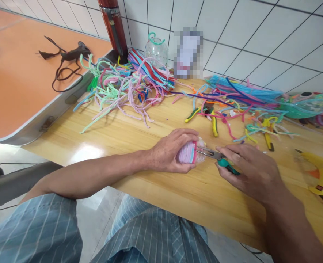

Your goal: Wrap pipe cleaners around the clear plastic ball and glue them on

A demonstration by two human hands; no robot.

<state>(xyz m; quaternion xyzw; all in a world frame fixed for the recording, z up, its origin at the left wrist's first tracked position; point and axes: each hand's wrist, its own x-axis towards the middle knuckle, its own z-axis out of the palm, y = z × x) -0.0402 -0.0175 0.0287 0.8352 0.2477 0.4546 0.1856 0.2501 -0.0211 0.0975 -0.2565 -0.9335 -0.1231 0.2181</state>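
My left hand [175,150] is wrapped round a small rounded piece [186,153] covered in fuzzy lilac pipe cleaner, with light blue and hot pink bands at its right end. Clear plastic [201,154] shows beyond the pink band. In my right hand [253,170] are long-nose pliers [214,153] with green handles. Their jaws point left and their tips touch, or lie right over, the pink-edged end; I cannot tell whether they pinch anything. My fingers hide part of the wrapped piece and of the handles.
Pipe cleaners [131,87] lie in a tangled heap at the back left, with a blue bundle [240,91] at the back right. Yellow-handled cutters [214,124], a yellow glue gun [322,173], a clear ball [156,51], a phone [188,53] and a red flask [113,31] stand or lie around.
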